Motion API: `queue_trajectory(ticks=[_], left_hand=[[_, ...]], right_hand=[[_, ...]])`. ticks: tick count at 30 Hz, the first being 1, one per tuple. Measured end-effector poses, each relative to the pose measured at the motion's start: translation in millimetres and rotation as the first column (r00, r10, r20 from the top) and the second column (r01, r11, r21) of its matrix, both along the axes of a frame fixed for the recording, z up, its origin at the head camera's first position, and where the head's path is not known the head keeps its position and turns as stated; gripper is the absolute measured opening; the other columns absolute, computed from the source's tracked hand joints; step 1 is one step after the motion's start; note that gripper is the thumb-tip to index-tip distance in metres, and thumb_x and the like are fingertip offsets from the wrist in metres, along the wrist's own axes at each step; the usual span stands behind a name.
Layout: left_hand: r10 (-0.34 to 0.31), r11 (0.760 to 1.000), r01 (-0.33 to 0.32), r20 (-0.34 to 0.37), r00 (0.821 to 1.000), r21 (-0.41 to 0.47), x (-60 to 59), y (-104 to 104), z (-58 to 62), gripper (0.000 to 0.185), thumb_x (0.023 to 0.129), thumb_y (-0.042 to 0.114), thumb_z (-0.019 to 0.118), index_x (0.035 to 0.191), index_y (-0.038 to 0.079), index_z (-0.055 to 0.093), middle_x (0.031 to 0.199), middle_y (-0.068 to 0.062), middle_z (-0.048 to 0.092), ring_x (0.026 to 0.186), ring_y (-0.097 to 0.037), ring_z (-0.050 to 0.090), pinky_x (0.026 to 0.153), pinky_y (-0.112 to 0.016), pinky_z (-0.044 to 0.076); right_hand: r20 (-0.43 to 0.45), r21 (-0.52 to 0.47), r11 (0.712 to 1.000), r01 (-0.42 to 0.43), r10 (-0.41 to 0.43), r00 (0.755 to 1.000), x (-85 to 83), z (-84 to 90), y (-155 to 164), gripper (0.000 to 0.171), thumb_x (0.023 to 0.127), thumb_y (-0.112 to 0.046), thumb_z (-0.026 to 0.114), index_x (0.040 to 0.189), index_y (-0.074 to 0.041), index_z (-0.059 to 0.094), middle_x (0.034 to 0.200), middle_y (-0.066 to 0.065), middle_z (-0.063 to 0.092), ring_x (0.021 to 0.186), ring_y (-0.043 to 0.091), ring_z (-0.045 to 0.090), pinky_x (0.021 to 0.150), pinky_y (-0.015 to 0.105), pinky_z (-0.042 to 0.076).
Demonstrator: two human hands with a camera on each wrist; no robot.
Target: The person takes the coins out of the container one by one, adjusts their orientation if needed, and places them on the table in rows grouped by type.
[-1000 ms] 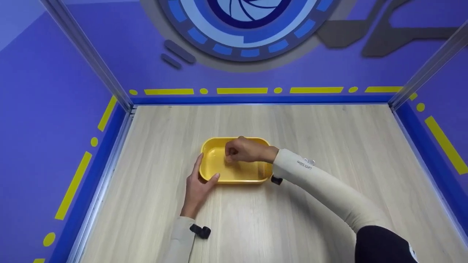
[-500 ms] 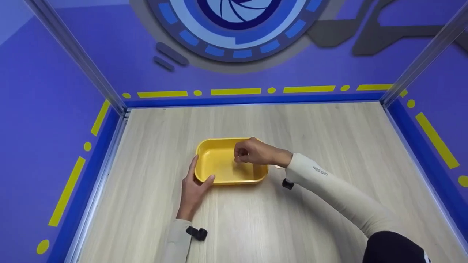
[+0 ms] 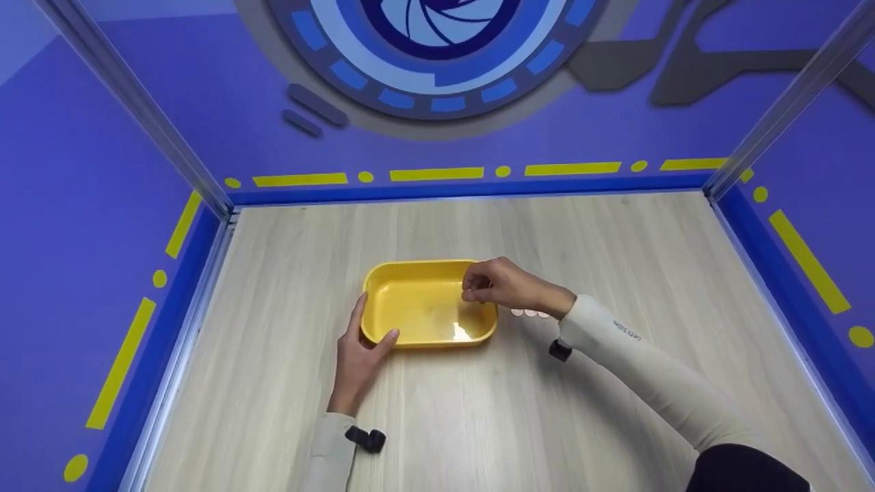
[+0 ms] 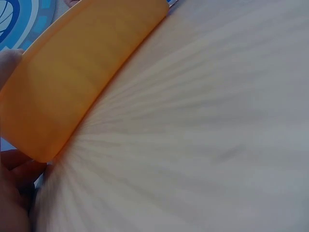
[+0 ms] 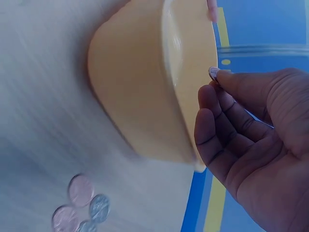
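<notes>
The yellow plastic tub [image 3: 424,272] stands upright on the wooden tabletop in the head view. My left hand [image 3: 357,359] grips its near left corner, thumb at the front rim and fingers along the left end. The left wrist view shows the tub's outer wall [image 4: 72,72] with my fingers [image 4: 24,169] against it. My right hand [image 3: 509,283] is over the tub's right end. In the right wrist view its thumb and finger pinch a small coin [image 5: 213,73], while the other fingers curl loosely. Inside, the tub's visible floor is bare and shiny.
Several coins, including a copper-coloured coin [image 5: 80,190] and a silvery coin [image 5: 99,208], lie on the table just right of the tub. Blue-purple printed panels with yellow dashes [image 3: 436,173] wall the table at the back and both sides.
My right hand has moved rightward from the tub's middle to its right end, and coins on the table beside it have come into view. The left hand keeps its grip on the tub.
</notes>
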State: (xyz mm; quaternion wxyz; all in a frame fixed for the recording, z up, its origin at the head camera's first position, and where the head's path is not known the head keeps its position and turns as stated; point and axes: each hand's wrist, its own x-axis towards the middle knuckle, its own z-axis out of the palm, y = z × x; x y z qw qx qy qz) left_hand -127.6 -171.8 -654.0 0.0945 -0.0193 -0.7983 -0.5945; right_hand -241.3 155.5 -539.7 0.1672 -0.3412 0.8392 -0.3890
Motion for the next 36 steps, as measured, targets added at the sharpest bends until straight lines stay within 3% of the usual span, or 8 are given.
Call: queue_trajectory(ticks=[5,12,20,25,30,36], left_hand=[[0.004,1.000,-0.004,0.001,1.000,-0.015,1.1,0,-0.2,0.094,0.096,0.030,0.088,0.174,0.025,0.035,0.166,-0.010,0.054,0.143,-0.023,0.059,0.116,-0.025,0.044],[0.004,1.000,-0.004,0.011,1.000,-0.029,1.2,1,0.0,0.095,0.096,0.031,0.087,0.175,0.026,0.035,0.165,-0.009,0.055,0.142,-0.023,0.060,0.114,-0.023,0.044],[0.003,1.000,-0.003,-0.005,1.000,-0.010,0.6,1,-0.5,0.094,0.096,0.030,0.088,0.174,0.026,0.036,0.166,-0.007,0.054,0.142,-0.019,0.058,0.114,-0.018,0.042],[0.002,1.000,-0.002,-0.016,1.000,-0.005,0.7,0,-1.4,0.093,0.097,0.028,0.088,0.174,0.024,0.036,0.166,-0.008,0.054,0.142,-0.021,0.058,0.114,-0.018,0.042],[0.006,1.000,-0.006,-0.010,1.000,-0.001,1.0,0,-0.4,0.094,0.097,0.027,0.088,0.174,0.023,0.035,0.167,-0.008,0.053,0.145,-0.022,0.057,0.115,-0.016,0.040],[0.007,1.000,-0.007,0.001,1.000,-0.004,1.0,0,-0.1,0.094,0.096,0.028,0.087,0.174,0.022,0.036,0.168,-0.008,0.052,0.146,-0.022,0.056,0.116,-0.017,0.039]], right_hand=[[0.049,-0.041,0.998,0.046,-0.044,0.998,4.3,-1.0,15,0.007,0.103,-0.014,0.081,0.106,-0.007,0.078,0.090,0.005,0.076,0.079,0.018,0.066,0.072,0.026,0.055],[0.117,-0.095,0.984,0.151,-0.139,0.983,10.9,-5.4,40,0.007,0.103,-0.014,0.080,0.107,-0.008,0.078,0.092,0.010,0.076,0.084,0.040,0.070,0.069,0.025,0.056],[0.126,-0.116,0.959,0.260,-0.245,0.961,17.8,-20.7,72,0.006,0.102,-0.009,0.080,0.106,-0.005,0.078,0.091,0.010,0.074,0.077,0.031,0.067,0.059,0.026,0.054],[0.096,-0.145,0.931,0.334,-0.323,0.941,21.8,-32.9,93,0.007,0.100,-0.007,0.081,0.105,-0.002,0.079,0.094,0.013,0.076,0.082,0.020,0.065,0.069,0.022,0.053],[0.122,-0.167,0.903,0.396,-0.380,0.917,27.0,-44.0,113,0.009,0.100,-0.007,0.081,0.106,0.000,0.079,0.095,0.018,0.077,0.078,0.027,0.068,0.066,0.028,0.059],[0.098,-0.163,0.880,0.447,-0.436,0.894,35.6,-54.6,137,0.011,0.101,-0.010,0.081,0.105,-0.001,0.078,0.093,0.020,0.077,0.078,0.031,0.071,0.066,0.025,0.055]])
